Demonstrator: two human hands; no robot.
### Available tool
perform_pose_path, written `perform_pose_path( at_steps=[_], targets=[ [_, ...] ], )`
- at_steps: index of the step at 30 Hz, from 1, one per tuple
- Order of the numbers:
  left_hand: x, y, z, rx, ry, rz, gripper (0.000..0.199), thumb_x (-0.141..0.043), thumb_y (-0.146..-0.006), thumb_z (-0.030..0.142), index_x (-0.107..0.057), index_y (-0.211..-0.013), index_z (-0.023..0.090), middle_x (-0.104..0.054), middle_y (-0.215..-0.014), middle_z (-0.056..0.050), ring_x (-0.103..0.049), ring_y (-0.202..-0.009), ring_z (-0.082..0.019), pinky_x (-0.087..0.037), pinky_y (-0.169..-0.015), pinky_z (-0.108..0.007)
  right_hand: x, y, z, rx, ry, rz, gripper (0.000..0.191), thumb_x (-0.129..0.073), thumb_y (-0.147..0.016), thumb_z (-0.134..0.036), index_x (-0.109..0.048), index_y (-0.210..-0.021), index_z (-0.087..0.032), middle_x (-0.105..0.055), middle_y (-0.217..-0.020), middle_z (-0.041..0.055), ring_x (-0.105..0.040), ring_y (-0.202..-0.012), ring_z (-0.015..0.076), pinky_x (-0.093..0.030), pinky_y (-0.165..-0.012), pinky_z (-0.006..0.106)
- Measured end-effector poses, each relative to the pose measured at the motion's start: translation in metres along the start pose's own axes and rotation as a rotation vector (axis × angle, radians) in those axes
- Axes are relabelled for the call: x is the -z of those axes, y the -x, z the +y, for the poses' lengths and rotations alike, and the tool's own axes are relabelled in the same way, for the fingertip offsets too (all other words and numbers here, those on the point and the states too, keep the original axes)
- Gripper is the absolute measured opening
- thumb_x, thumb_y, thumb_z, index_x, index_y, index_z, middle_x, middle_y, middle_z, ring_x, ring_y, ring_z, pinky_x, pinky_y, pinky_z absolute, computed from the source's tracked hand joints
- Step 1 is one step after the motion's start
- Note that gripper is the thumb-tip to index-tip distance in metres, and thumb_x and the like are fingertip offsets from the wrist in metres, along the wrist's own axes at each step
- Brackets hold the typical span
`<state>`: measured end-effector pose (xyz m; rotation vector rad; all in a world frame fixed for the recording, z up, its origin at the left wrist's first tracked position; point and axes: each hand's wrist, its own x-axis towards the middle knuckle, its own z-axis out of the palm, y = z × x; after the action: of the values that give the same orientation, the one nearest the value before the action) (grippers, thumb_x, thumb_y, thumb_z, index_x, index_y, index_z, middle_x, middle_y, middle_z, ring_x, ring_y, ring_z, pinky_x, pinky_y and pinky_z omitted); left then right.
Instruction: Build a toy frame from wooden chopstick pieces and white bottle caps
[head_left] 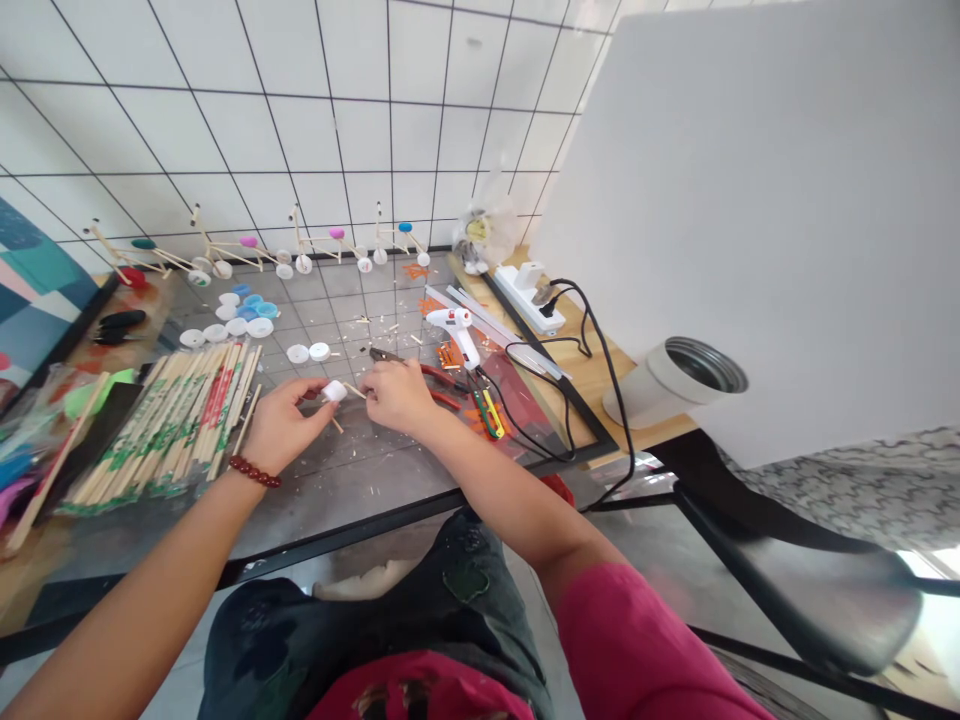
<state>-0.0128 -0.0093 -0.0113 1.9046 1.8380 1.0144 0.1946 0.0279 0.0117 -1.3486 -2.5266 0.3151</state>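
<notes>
My left hand (285, 428), with a beaded bracelet (255, 471) at its wrist, pinches white bottle caps (334, 391) between thumb and fingers. A thin wooden stick (337, 424) points down below the caps; whether it is joined to them I cannot tell. My right hand (399, 396) is closed on another short wooden stick (354, 391), whose far end reaches the caps. Just beyond the right hand lie red-handled pliers (444, 388), partly hidden by it. A white glue gun (459, 335) rests to their right. Two loose white caps (309, 353) lie ahead of my left hand.
Bundled chopsticks (172, 415) cover the left side, with blue and white caps (244, 312) behind. Several small stick-and-cap tricycles (315, 245) line the tiled wall. At right are a green-yellow cutter (489, 412), glue sticks (502, 330), a power strip (526, 298), cables and a white canister (652, 390).
</notes>
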Motion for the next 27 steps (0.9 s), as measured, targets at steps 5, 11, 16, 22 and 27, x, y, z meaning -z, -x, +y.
perform_pose_path(
  at_steps=[5,11,16,22,27],
  targets=[
    [-0.001,0.0,-0.001,-0.001,0.0,0.006,0.04,-0.07,-0.072,0.05,-0.078,-0.101,0.023,-0.079,-0.097,-0.008,-0.071,-0.086,-0.028,-0.059,-0.089,-0.042,0.0,0.0,0.0,-0.004,-0.013,0.0,0.025,-0.057,-0.091,-0.017,-0.081,-0.097,-0.023,-0.077,-0.108,0.0062,-0.065,-0.11,0.0256,-0.035,-0.091,0.039],
    [-0.001,0.0,-0.002,-0.007,-0.01,0.004,0.04,-0.07,-0.073,0.051,-0.078,-0.101,0.023,-0.079,-0.098,-0.008,-0.072,-0.088,-0.028,-0.059,-0.089,-0.042,-0.002,0.0,0.001,0.004,-0.014,0.021,0.026,-0.057,-0.091,-0.018,-0.081,-0.097,-0.024,-0.077,-0.106,0.0063,-0.065,-0.108,0.0256,-0.036,-0.091,0.039],
    [-0.001,0.0,-0.001,-0.004,-0.012,-0.003,0.041,-0.07,-0.073,0.05,-0.078,-0.102,0.022,-0.078,-0.096,-0.008,-0.072,-0.088,-0.028,-0.059,-0.088,-0.043,0.001,0.0,-0.001,0.003,-0.011,-0.008,0.025,-0.057,-0.091,-0.017,-0.081,-0.097,-0.023,-0.077,-0.108,0.0063,-0.066,-0.108,0.0256,-0.036,-0.09,0.039],
    [0.002,0.0,0.002,-0.004,0.092,0.14,0.043,-0.073,-0.077,0.051,-0.076,-0.107,0.021,-0.078,-0.105,-0.01,-0.072,-0.09,-0.026,-0.06,-0.088,-0.043,0.005,0.0,0.004,-0.054,-0.075,0.089,0.029,-0.058,-0.092,-0.016,-0.079,-0.11,-0.024,-0.076,-0.116,0.0056,-0.064,-0.114,0.0256,-0.035,-0.096,0.04],
    [0.022,-0.008,0.001,0.031,0.187,0.37,0.038,-0.071,-0.083,0.04,-0.074,-0.112,0.016,-0.078,-0.108,-0.01,-0.071,-0.091,-0.023,-0.06,-0.086,-0.039,0.012,0.0,0.014,-0.086,-0.138,0.262,0.04,-0.059,-0.094,-0.015,-0.069,-0.132,-0.022,-0.073,-0.124,0.0088,-0.063,-0.117,0.0253,-0.038,-0.096,0.037]
  ],
)
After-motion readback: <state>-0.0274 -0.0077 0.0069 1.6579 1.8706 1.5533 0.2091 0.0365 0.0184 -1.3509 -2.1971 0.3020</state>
